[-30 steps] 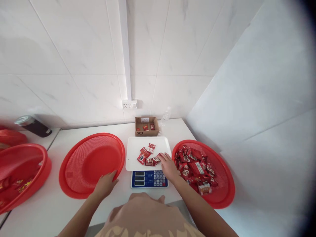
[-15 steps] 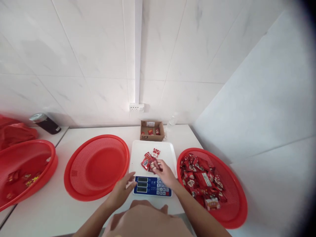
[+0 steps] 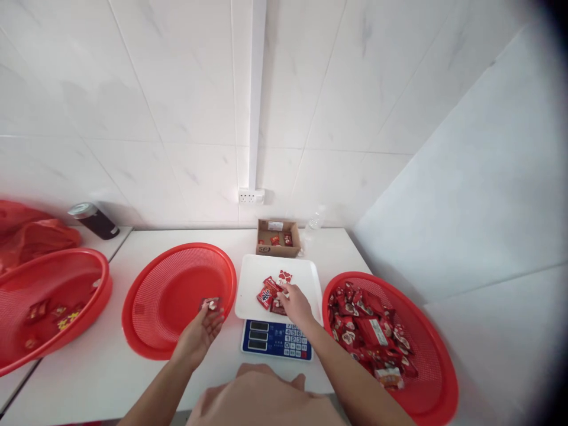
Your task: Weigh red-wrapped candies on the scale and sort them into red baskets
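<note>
My left hand [image 3: 197, 337] is turned partly palm up over the front right rim of the middle red basket [image 3: 137, 331]. A small dark red snack packet [image 3: 212, 303] lies at its thumb and fingertips, above the basket. My right hand [image 3: 296, 306] reaches over the white tray [image 3: 248, 284] of the weighing scale, its fingers pinched on a snack packet in a small pile there. Red wrapped packets [image 3: 267, 294] and a red-and-white packet [image 3: 284, 277] lie at its fingertips, partly covered by the hand. The blue keypad panel [image 3: 277, 340] faces me.
A right-hand red basket [image 3: 437, 378] holds many red packets. Another red basket [image 3: 104, 290] at left has several packets. Behind the scale stand a cardboard box [image 3: 278, 251] and a clear plastic bottle [image 3: 316, 219]. A dark tumbler [image 3: 100, 223] lies near a red bag [image 3: 39, 236].
My left hand has moved left from the scale to the middle basket and now has a snack packet. My right hand stays at the pile on the tray. The view has shifted slightly.
</note>
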`<state>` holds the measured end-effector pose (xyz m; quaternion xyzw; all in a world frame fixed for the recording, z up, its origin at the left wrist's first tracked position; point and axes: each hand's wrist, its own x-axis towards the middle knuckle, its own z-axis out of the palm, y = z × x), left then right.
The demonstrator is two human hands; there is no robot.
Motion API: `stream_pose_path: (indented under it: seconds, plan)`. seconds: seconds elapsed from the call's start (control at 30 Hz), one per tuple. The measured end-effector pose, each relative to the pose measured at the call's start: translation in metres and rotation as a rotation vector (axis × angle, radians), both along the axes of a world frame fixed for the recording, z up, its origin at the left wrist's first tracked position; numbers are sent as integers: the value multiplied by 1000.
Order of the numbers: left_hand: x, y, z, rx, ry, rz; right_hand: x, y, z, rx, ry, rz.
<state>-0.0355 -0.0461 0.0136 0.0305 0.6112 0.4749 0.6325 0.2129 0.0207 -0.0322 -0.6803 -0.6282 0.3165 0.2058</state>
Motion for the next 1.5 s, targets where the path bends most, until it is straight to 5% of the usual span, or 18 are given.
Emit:
stream_pose_path:
  seconds: [0.27,0.53,1.03,1.2,1.33,1.4,1.5]
  plan:
    - [12,-5,-4,-53,-109,-143,-3,15,-11,-172,-120,-72]
    - [33,-5,-14,4,-108,-368,-3,18,-18,-161,-38,-49]
    - [42,-1,-15,99,76,-554,-12,15,-12,-107,107,-99]
    - [46,3,-10,276,372,-428,-27,-8,15,-22,438,125]
    - [49,4,-3,348,227,-554,-36,-28,27,-184,652,247]
    - [48,3,-2,313,180,-593,-32,-32,24,-163,582,207]
    - [39,5,-5,208,120,-353,-16,-30,11,-30,288,118]
